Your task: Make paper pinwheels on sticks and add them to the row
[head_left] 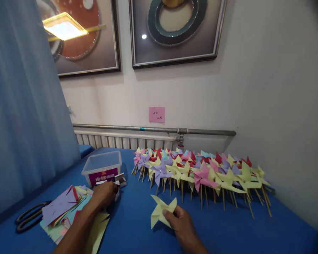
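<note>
My right hand [180, 221] pinches a folded yellow paper pinwheel [161, 211] just above the blue table [137, 225]. My left hand [104, 194] is curled over a small white box [118, 181] beside a clear plastic tub [102, 168]; what its fingers hold is hidden. A stack of cut coloured paper squares [66, 209] lies under my left forearm.
Several finished pinwheels on wooden sticks [201, 173] lie in rows across the back and right of the table. Black scissors [29, 216] rest at the left edge. A blue curtain [21, 116] hangs left, and a radiator with a pipe [153, 129] runs along the wall.
</note>
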A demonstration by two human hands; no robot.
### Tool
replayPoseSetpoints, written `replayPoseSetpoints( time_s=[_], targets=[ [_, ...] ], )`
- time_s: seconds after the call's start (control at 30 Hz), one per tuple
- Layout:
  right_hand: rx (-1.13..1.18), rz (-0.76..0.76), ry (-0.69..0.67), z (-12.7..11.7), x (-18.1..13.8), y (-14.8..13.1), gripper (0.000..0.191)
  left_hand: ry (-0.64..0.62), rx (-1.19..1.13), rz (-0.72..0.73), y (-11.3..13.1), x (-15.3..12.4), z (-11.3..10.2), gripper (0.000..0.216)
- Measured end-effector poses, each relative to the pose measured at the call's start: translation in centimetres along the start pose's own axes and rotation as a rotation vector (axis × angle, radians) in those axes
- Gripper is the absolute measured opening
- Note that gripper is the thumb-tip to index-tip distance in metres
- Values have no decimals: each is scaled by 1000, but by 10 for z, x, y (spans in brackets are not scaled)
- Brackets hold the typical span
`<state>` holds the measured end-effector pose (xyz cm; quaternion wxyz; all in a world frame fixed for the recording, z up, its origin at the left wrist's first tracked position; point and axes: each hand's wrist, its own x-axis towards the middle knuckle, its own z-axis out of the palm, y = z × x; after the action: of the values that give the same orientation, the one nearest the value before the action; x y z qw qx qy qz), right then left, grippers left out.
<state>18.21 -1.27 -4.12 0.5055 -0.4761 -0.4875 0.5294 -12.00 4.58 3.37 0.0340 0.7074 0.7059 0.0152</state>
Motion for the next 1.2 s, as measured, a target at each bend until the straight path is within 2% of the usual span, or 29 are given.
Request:
replayPoseSetpoints(
  time_s=[0.17, 0.43, 0.77, 0.87, 1.07, 1.2],
  targets=[
    [27, 8, 3, 0, -1, -1, 51, 14, 64, 25, -1, 2, 2, 30],
    [23, 35, 45, 3, -2, -2, 48, -49, -11, -2, -6, -1, -4, 17],
    [59, 36, 56, 9, -6, -16, 37, 21, 96, 18, -4, -2, -2, 32],
    [56, 41, 47, 8, -8, -20, 37, 53, 55, 1, -5, -4, -8, 38],
    [103, 64, -1, 9, -14, -29, 40, 28, -34, -9, -18, 0, -13, 26],
    [88, 64, 30, 9, -16, -30, 40, 8, -121, 37, -30, 1, -12, 25]
  ],
)
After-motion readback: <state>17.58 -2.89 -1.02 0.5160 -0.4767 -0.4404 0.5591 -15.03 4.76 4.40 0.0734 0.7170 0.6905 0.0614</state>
